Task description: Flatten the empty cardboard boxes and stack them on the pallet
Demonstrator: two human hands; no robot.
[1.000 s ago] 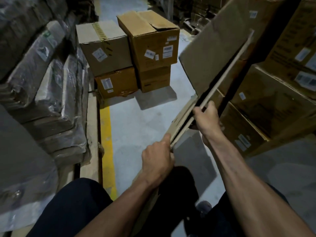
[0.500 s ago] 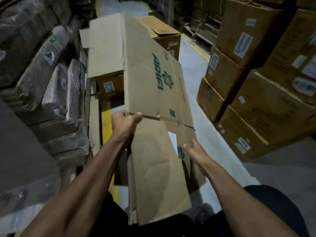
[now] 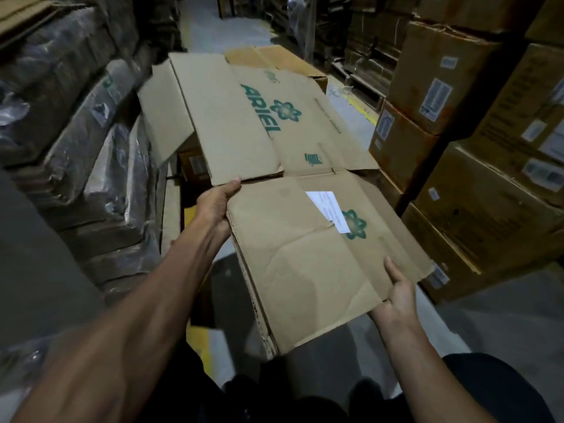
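A flattened brown cardboard box with green ARIEL print and a white label lies almost level in the air in front of me, its flaps spread out. My left hand grips its left edge at the fold between panel and flap, thumb on top. My right hand holds the near right corner from below, with the thumb lying along the top face. No pallet can be made out in this view.
Plastic-wrapped bundles of flat cardboard are piled on the left. Stacks of closed cartons line the right. More boxes stand ahead, partly hidden behind the flattened one. A yellow floor line runs below.
The box was edge-on and to the right a second ago; it has swung left and tipped down to nearly horizontal. My left hand shifted to its left edge, my right hand to the near corner.
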